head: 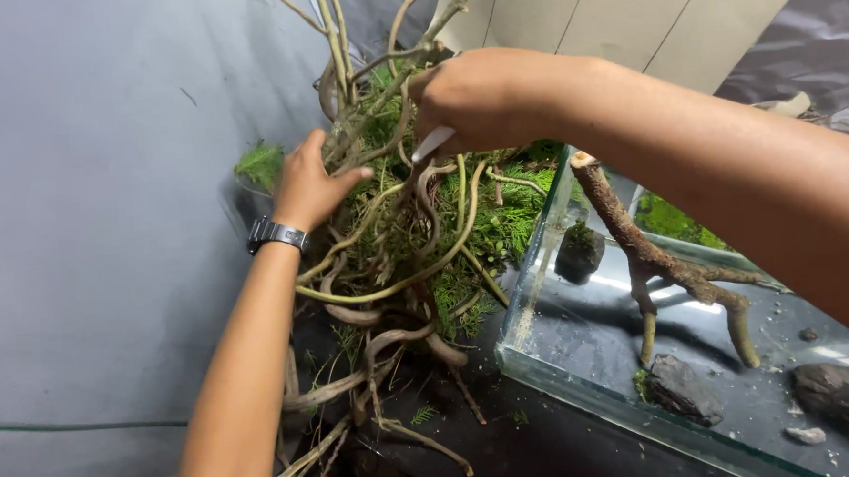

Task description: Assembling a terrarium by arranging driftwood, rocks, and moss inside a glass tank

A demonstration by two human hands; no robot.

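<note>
A tangle of pale twisted roots and branches with green moss-like foliage stands on a dark surface. My left hand, with a dark watch on its wrist, presses against the left side of the tangle, fingers resting on the branches. My right hand reaches in from the right over the top and grips a small white tool whose tip points down into the branches.
A glass tank sits to the right, holding a forked piece of driftwood and dark stones. A small clump of green plant lies left of my left hand. Grey sheeting covers the left side; beige panels stand behind.
</note>
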